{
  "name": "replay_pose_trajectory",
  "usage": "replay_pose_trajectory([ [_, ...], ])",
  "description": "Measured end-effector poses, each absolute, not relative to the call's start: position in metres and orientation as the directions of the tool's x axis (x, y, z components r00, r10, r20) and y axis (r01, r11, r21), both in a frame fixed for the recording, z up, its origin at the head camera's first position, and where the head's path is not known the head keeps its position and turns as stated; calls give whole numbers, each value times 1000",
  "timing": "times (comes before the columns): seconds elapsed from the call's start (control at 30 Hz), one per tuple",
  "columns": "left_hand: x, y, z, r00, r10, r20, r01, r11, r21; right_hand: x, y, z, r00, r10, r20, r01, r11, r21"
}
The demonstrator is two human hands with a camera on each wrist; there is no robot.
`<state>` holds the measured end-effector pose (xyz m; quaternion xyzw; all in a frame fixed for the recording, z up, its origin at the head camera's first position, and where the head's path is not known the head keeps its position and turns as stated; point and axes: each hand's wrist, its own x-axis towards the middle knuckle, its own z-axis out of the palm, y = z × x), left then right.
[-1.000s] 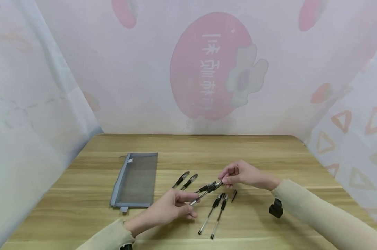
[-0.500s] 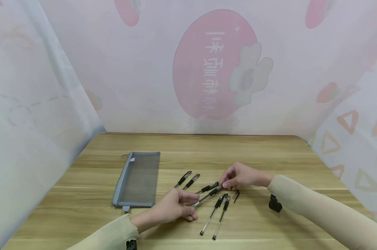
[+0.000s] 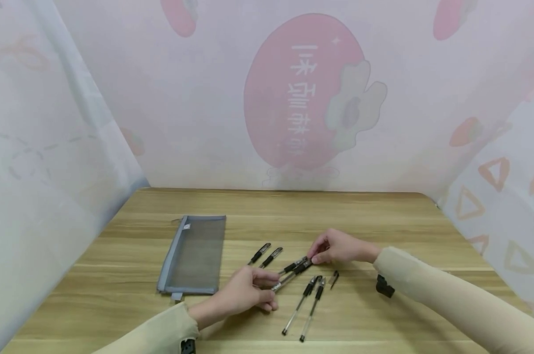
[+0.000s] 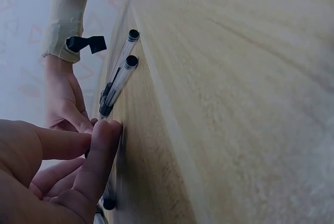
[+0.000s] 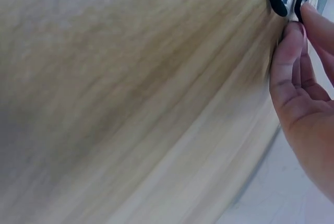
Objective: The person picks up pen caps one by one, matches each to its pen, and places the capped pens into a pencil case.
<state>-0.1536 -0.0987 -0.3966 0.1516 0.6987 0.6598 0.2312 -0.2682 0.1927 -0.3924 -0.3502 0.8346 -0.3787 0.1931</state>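
Observation:
A clear-barrelled gel pen (image 3: 289, 279) with a black grip slants between my two hands, close beside another black pen (image 3: 290, 267). My left hand (image 3: 244, 292) pinches its lower end between thumb and fingers. At the capped end, my right hand (image 3: 339, 247) holds it with thumb and fingertips. In the right wrist view, the fingers of the right hand (image 5: 302, 88) meet at a black clip (image 5: 301, 2). Two pens (image 3: 313, 306) lie side by side nearer me, their ends (image 4: 131, 61) visible in the left wrist view. Two more pens (image 3: 267, 255) lie partly hidden behind the left hand.
A grey mesh zip pouch (image 3: 193, 255) lies flat on the wooden table (image 3: 116, 265), left of the pens. A loose black pen cap (image 3: 334, 279) rests right of them. Printed cloth (image 3: 196, 123) hangs behind the table and along both sides.
The right hand and the pen's capped end have shifted slightly left, and the held pen now lies closer against the neighbouring pen. The left hand keeps its pinch. The view has shifted a little.

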Motion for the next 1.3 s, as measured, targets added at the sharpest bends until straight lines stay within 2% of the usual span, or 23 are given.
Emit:
replay_pose_trajectory([
  [0.3,-154,-97,-398,-868,483,-119,-88,86,992,-272,185,-391,-681,-732,-23,-475,466,-747],
  [1.0,-149,-101,-394,-869,480,-120,-125,21,992,-273,186,-388,-678,-734,-48,-465,478,-745],
  [1.13,-149,-101,-393,-867,491,-85,-65,59,996,-272,192,-383,-666,-746,-11,-510,465,-723],
  [1.3,-148,-98,-391,-868,496,-6,78,149,986,-258,211,-365,-714,-694,90,-548,475,-689],
])
